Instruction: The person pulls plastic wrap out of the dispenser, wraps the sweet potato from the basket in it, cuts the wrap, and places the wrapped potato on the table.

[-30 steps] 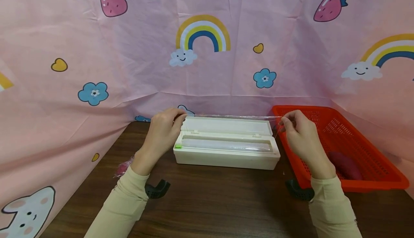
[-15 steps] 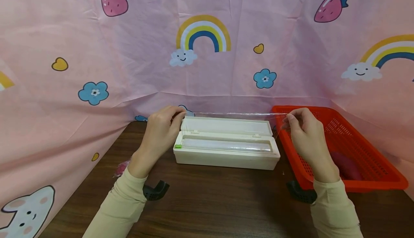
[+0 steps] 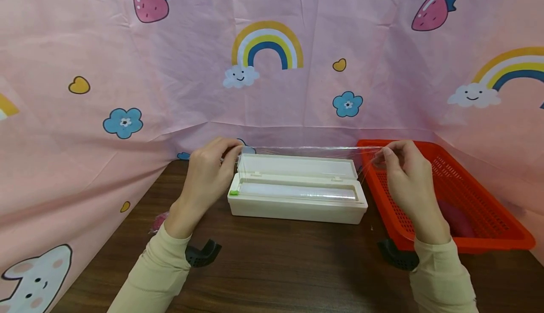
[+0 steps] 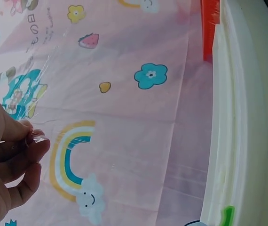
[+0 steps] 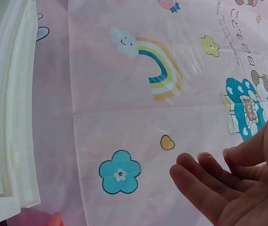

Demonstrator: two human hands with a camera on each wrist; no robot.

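Observation:
A white cling film dispenser stands on the table with its lid tipped back. Inside lies the film roll, and a green cutter slider sits at the left end. Transparent cling film is stretched above the dispenser between both hands. My left hand pinches its left corner between thumb and fingers; a bunched bit shows at the fingertips in the left wrist view. At the right corner my right hand pinches the film, with the other fingers loosely bent in the right wrist view.
A red perforated basket stands at the right, a dark red rounded thing inside it. Behind my left forearm lies a small pink thing in clear wrap. A pink printed cloth hangs close behind the dispenser.
Both hands have risen slightly and spread apart, the right hand moving rightward and the left a little leftward, drawing the film edge higher and wider. The dispenser has not moved.

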